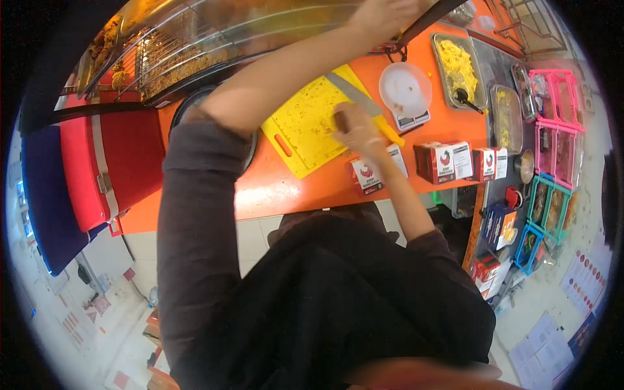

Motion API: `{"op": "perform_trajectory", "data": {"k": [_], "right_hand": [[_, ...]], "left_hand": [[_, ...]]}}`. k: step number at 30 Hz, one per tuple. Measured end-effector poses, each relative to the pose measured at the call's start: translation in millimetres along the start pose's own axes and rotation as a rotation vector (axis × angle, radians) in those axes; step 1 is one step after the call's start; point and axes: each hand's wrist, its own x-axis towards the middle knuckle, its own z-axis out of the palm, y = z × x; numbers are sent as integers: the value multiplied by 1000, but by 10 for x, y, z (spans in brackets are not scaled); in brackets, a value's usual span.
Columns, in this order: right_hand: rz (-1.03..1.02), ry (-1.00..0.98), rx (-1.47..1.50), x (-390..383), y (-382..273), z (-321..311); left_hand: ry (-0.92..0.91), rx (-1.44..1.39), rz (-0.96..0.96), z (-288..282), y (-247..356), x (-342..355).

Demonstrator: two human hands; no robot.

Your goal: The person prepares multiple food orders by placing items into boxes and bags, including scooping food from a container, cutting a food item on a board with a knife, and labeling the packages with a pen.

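Note:
My left hand (385, 18) is raised at the top edge, beside the dark frame bar (432, 19) of a glass display case. Its fingers look curled, but the picture edge cuts them off. My right hand (364, 135) hovers at the yellow cutting board (300, 123), fingers closed round a dark brown piece (340, 121) that motion blurs. Crumbs are scattered over the board. A knife (354, 91) with a yellow handle lies across its right side. Just below my right hand, a red and white box (366, 177) stands on the orange table (273, 188).
A round white container (404, 90) sits on a scale (416, 121). Behind it to the right are a tray of yellow food (455, 62) and a clear tub (506, 117). More red boxes (442, 162) line the front edge. A red insulated bag (133, 159) stands left.

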Motion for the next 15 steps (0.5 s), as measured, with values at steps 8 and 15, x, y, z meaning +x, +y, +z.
{"op": "perform_trajectory", "data": {"k": [8, 15], "right_hand": [[392, -151, -533, 51, -104, 1573], [342, -153, -391, 486, -121, 1084]], "left_hand": [[-128, -109, -41, 330, -790, -1743], [-223, -46, -178, 374, -1171, -2649]]}}
